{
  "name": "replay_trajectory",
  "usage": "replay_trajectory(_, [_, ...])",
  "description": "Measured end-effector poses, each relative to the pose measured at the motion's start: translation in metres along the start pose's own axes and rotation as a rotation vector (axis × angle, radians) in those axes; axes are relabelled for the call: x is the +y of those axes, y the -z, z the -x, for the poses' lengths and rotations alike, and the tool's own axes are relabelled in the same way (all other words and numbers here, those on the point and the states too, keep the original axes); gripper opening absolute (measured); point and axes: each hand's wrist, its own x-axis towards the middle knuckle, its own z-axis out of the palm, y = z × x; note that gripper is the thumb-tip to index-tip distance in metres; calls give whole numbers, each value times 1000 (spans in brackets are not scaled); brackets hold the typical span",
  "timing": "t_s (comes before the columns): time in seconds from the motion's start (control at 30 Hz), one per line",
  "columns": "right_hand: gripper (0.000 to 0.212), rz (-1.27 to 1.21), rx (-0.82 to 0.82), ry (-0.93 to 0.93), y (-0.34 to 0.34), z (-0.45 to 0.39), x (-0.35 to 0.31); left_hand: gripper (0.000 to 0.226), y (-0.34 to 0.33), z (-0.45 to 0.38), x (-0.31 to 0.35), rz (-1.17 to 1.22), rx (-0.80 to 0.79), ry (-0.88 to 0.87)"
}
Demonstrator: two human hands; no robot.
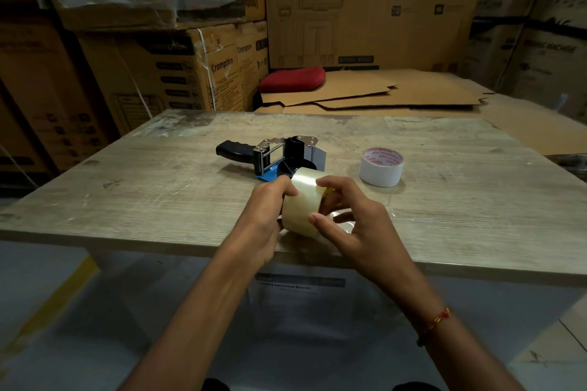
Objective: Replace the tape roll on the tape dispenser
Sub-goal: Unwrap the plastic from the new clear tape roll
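Cardboard boxes (178, 73) stack behind the worktop (127, 200). Just in front of the tape dispenser (273, 154), both hands hold a clear tape roll (301, 209): left hand (270, 209) grip curled round it, right hand (352, 219) grip pinching its edge.

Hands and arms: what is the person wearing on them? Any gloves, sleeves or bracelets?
No gloves and no sleeves show: both forearms are bare all the way down the picture. The left hand has nothing on it or its wrist. The right hand has a thin red and yellow thread bracelet tied round its wrist. No rings or watch can be seen.
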Motion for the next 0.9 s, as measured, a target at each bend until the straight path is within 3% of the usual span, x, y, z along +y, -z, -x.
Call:
replay_trajectory(0.37, [47, 14, 7, -1, 0, 1, 1, 20, 4, 2, -4, 48, -4, -4])
replay_trajectory(0.5, [48, 24, 5, 2, -1, 1, 0, 44, -1, 4, -4, -26, 4, -25])
replay_trajectory(0.9, [50, 5, -1, 26, -3, 3, -1, 24, -7, 15, -13, -60, -41, -80])
